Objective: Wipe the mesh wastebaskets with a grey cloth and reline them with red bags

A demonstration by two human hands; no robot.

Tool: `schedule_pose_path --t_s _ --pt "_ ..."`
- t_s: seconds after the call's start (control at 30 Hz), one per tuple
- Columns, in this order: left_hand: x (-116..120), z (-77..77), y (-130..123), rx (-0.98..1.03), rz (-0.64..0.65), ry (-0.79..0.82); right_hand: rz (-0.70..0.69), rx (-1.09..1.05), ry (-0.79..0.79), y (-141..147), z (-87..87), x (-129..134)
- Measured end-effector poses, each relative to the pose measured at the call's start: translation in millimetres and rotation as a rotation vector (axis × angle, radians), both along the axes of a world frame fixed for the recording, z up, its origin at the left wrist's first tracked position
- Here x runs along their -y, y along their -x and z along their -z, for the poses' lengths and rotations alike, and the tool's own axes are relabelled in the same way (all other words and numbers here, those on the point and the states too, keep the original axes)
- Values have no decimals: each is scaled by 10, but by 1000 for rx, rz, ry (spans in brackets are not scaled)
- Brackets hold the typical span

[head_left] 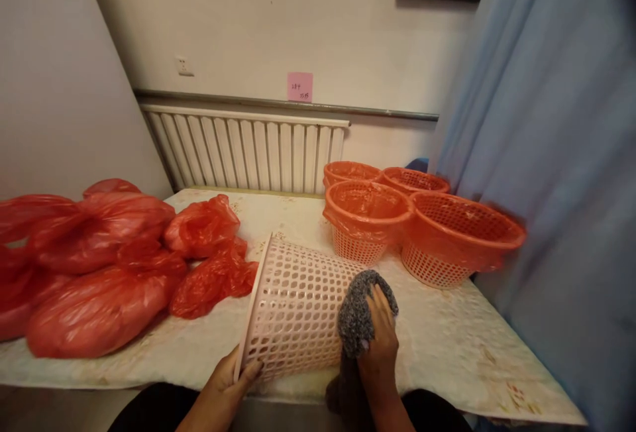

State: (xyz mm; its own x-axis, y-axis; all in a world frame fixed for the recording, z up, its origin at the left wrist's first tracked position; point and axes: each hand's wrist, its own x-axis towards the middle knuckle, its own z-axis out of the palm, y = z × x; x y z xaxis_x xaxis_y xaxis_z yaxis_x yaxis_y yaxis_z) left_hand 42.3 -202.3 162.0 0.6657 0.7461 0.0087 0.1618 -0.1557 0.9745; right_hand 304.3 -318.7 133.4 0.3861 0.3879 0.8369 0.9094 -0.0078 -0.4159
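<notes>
A pale pink plastic basket point(303, 293) with a lattice wall lies tilted on its side over the table's front edge, its rim toward the left. My left hand point(231, 379) grips that rim low down, thumb on the outer wall and the other fingers hidden inside. Against the basket's base end, my right hand point(381, 332) presses a dark grey fuzzy cloth point(358, 313), fingers closed over it. Part of the cloth hangs down beside my wrist. The base itself is hidden behind the cloth.
Several similar baskets lined with red bags point(368, 203) stand at the back right, near a blue curtain point(561, 154). Several full red plastic bags point(99, 306) lie on the left of the cloth-covered table point(447, 339). A white radiator point(248, 147) runs along the wall behind.
</notes>
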Motion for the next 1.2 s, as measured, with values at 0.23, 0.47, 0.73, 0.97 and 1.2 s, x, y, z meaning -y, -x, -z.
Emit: schedule_pose_path --t_s 0.23,0.47,0.73,0.97,1.2 --pt "10 119 45 -20 -50 35 -24 -42 -9 24 80 36" --pt "68 38 14 7 -30 49 -77 -15 -31 -21 110 67" --pt "78 61 -10 25 9 17 -74 21 -41 -46 149 53" --pt "116 42 -7 107 72 -38 -62 24 -70 17 171 63" --pt "152 -95 -19 173 117 -62 -21 32 -85 88 203 91"
